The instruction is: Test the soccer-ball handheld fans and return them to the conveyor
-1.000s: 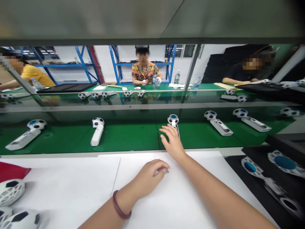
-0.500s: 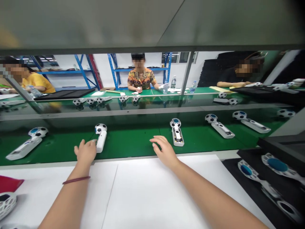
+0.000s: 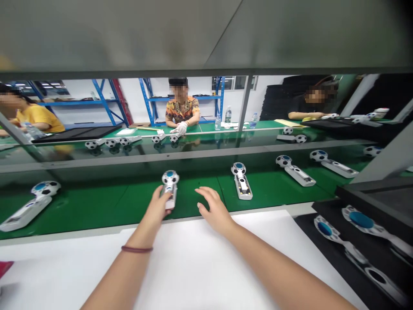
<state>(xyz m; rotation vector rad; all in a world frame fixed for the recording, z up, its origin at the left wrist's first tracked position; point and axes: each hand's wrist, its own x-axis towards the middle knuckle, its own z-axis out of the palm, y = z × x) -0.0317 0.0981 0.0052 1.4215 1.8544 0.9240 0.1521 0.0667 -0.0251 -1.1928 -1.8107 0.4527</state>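
My left hand (image 3: 158,204) grips the white handle of a football-headed device (image 3: 170,177) over the near side of the green conveyor belt (image 3: 97,202). The thumb lies across the handle's face, and a blue disc shows on the ball. My right hand (image 3: 213,206) is a little to the right, fingers apart and holding nothing. Beyond its fingertips, to the right, lies a similar device (image 3: 241,183) with its handle's inside exposed. Another such device (image 3: 32,202) lies tilted on the belt at far left.
More football-headed devices (image 3: 295,171) lie along the belt at right. White paper (image 3: 193,262) covers the near table. A black foam tray (image 3: 312,241) at lower right holds white shell parts (image 3: 359,260). A metal shelf (image 3: 193,38) hangs overhead. Co-workers (image 3: 182,110) sit across the belt.
My left hand has moved right and closed around a device, whose blue disc now faces me. My right hand stays open near the same spot. The co-worker opposite has reached toward a device.
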